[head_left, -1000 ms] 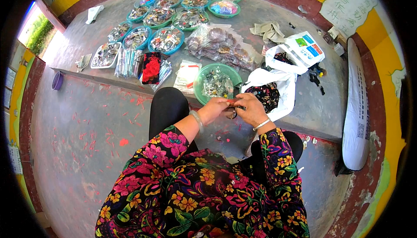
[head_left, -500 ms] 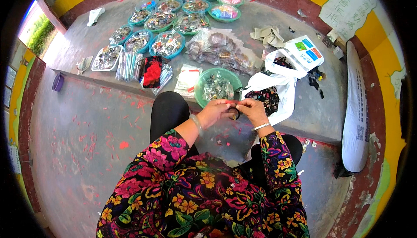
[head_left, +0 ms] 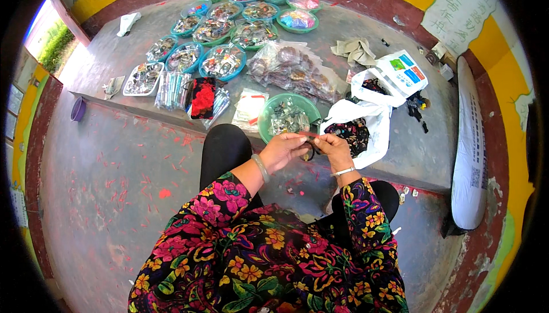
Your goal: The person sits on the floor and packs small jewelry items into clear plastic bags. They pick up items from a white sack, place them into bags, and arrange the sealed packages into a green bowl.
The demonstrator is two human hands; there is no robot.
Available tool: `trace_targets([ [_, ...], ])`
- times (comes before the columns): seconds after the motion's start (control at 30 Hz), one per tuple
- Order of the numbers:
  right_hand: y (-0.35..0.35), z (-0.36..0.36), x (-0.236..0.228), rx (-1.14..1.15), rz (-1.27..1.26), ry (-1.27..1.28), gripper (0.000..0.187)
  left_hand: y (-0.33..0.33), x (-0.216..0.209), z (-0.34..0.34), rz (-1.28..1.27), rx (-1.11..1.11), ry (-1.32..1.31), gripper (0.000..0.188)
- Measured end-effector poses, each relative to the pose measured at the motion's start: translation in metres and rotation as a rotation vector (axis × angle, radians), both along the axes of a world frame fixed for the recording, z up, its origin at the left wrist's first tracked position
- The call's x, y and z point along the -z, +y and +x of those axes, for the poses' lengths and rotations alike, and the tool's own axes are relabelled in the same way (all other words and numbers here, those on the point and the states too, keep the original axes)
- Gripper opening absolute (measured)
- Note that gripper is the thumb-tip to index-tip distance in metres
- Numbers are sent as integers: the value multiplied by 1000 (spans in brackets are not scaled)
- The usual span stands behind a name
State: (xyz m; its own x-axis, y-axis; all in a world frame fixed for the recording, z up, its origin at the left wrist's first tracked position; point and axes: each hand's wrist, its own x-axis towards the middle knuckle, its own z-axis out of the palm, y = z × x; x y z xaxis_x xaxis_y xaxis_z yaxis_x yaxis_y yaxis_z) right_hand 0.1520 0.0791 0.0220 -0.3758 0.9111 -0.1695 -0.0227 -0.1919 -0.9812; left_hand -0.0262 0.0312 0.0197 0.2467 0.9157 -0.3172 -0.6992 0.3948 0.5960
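Observation:
My left hand (head_left: 281, 151) and my right hand (head_left: 336, 149) meet in front of a green basin (head_left: 316, 109), both pinching a thin red strip (head_left: 309, 134) stretched between them. Just below the strip hangs a black loop (head_left: 309, 152), perhaps a hair tie; whether it sits in a clear bag is too small to tell. Small clear packets (head_left: 289, 117) with dark things inside fill the basin. To its left lies a stack of flat clear bags (head_left: 249, 109) with red strips. Close on the right, a white plastic bag (head_left: 378, 150) gapes around dark, colour-flecked pieces (head_left: 353, 135).
Several basins (head_left: 222, 61) of small packed goods cover the far left of the raised grey ledge. A heap of clear bags (head_left: 294, 72), a printed white bag (head_left: 402, 73) and a beige cloth (head_left: 355, 51) lie beyond my hands. A long wrapped roll (head_left: 468, 147) leans at the right wall.
The red strip shows less between my fingers, and the right hand has come slightly closer to the left. The whole view has shifted a little.

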Motion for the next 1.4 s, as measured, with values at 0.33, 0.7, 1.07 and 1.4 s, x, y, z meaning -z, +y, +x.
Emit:
trace_targets([
  [0.33,-2,-1,9,1,-26,-41,13,2,5,-2,43,1,-26,15],
  [0.7,-17,-12,-50,216,1264,-654,8,0,-5,5,75,21,82,20],
  [1.07,-25,-20,-34,149,1232,-743,4,0,13,10,255,137,540,19],
  [1.4,-29,-20,-26,17,1358,-947,9,-4,14,12,713,111,1258,22],
])
